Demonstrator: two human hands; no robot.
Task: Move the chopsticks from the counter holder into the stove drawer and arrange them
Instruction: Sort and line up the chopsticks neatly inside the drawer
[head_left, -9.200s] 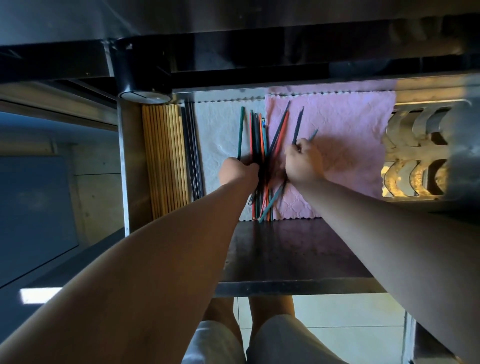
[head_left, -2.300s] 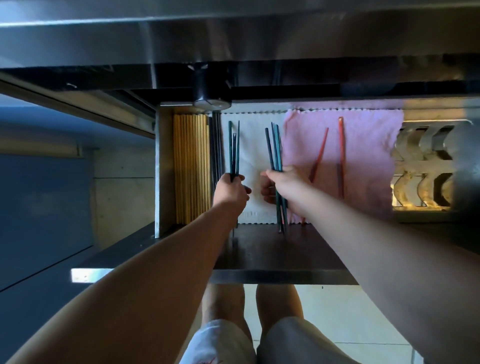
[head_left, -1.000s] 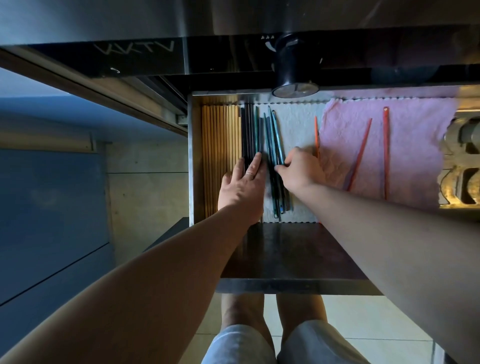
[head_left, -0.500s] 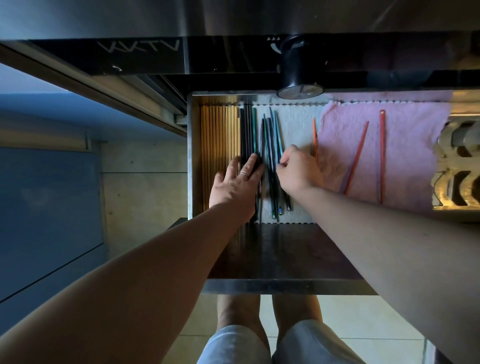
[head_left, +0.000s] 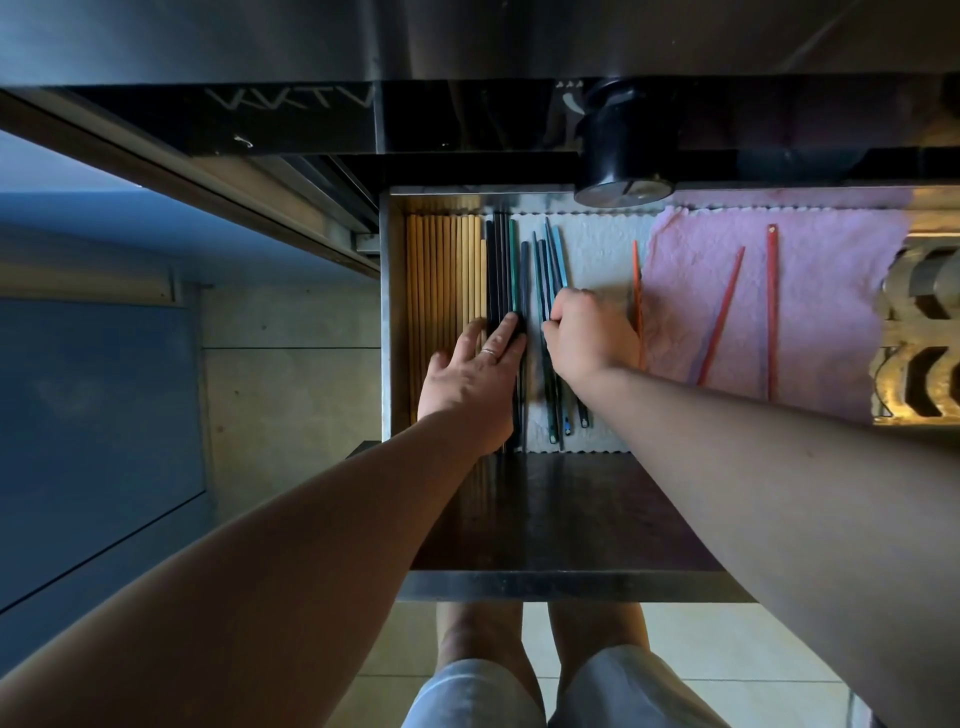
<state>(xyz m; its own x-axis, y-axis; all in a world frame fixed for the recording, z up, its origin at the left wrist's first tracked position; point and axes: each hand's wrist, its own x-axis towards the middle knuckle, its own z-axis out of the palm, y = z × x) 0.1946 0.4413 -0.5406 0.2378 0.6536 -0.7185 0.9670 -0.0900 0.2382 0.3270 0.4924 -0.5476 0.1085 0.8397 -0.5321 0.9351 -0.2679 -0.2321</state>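
The stove drawer (head_left: 571, 590) stands pulled out below me. Wooden chopsticks (head_left: 441, 270) lie packed along its left wall, with black and green chopsticks (head_left: 501, 265) straight beside them. My left hand (head_left: 478, 371) rests flat, fingers straight, on the black and green ones. A loose bunch of blue chopsticks (head_left: 548, 260) lies on the white cloth (head_left: 597, 249); my right hand (head_left: 589, 338) is curled over it and pinches some of them. Three red chopsticks (head_left: 722, 312) lie apart on the pink cloth (head_left: 821, 291).
A black stove knob (head_left: 626, 150) juts out above the drawer's back edge. A metal rack (head_left: 919, 332) fills the drawer's right end. The front part of the drawer floor (head_left: 561, 514) is bare dark metal. My legs stand below on the tiled floor.
My left hand has slid a little toward me along the black and green chopsticks. My right hand has drawn the blue bunch slightly closer to them. The red chopsticks have not moved.
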